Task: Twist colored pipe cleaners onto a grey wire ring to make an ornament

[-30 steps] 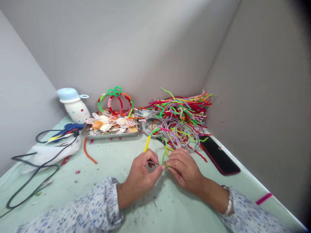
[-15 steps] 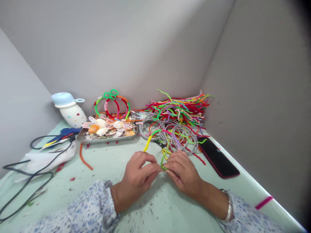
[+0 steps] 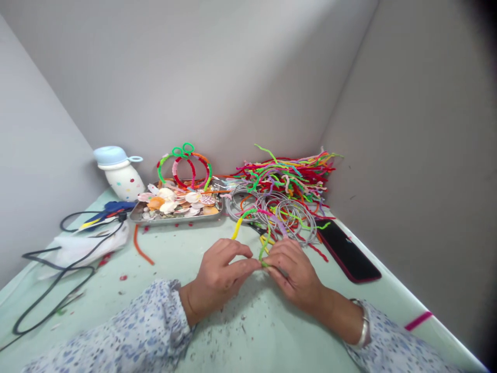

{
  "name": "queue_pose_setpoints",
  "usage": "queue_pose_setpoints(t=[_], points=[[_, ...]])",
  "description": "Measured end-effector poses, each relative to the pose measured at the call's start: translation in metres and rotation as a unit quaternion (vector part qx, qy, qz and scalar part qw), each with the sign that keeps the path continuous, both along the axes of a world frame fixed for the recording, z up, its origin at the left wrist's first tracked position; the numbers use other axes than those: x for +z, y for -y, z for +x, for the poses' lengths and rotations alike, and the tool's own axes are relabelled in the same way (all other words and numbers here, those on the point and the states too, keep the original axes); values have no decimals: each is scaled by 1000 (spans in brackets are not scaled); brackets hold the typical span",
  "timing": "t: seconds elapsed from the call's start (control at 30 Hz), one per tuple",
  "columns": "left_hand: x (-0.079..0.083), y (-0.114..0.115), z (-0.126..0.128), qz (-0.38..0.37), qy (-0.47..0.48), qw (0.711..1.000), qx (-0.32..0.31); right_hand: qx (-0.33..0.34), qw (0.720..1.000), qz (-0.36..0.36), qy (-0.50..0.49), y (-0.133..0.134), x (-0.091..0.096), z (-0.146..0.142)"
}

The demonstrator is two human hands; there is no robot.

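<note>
My left hand (image 3: 221,277) and my right hand (image 3: 292,273) meet fingertip to fingertip low in the middle of the pale green table (image 3: 171,269). Both pinch a ring wrapped in multicoloured pipe cleaner (image 3: 254,228), which arcs up from yellow through green to pink between the hands. The pinch point is at its green end. Just behind lies a heap of grey wire rings (image 3: 279,212). A pile of loose coloured pipe cleaners (image 3: 289,176) lies against the back wall.
A metal tray of seashells (image 3: 178,204) sits at the back, with wrapped coloured rings (image 3: 186,163) standing behind it. A dotted white bottle (image 3: 120,173), a blue glue gun (image 3: 103,212) with black cable (image 3: 50,285) and a white cloth (image 3: 83,243) lie left. A dark phone (image 3: 345,248) lies right.
My left thumb and fingers have shifted slightly along the wrapped ring, and the hands stay pinched together. The view has swayed a little; nothing else on the table moved.
</note>
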State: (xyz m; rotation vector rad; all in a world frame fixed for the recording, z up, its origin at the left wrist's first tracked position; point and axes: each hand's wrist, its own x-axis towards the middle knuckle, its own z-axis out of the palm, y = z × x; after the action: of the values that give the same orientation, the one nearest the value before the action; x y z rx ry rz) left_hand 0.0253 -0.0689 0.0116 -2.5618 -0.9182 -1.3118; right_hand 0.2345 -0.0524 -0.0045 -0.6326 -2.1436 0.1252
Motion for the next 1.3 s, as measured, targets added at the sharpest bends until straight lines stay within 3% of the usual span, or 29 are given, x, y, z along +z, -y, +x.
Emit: queue_pose_setpoints(t=[0.77, 1.03, 1.3], points=[[0, -3, -2, 17, -25, 999, -12, -2, 1000, 3, 8, -1, -1, 0], [-2, -5, 0, -14, -10, 1000, -24, 0, 1000, -8, 2, -1, -1, -1], [-3, -2, -2, 17, -36, 998, -45, 10, 1000, 1, -2, 1, 0, -1]])
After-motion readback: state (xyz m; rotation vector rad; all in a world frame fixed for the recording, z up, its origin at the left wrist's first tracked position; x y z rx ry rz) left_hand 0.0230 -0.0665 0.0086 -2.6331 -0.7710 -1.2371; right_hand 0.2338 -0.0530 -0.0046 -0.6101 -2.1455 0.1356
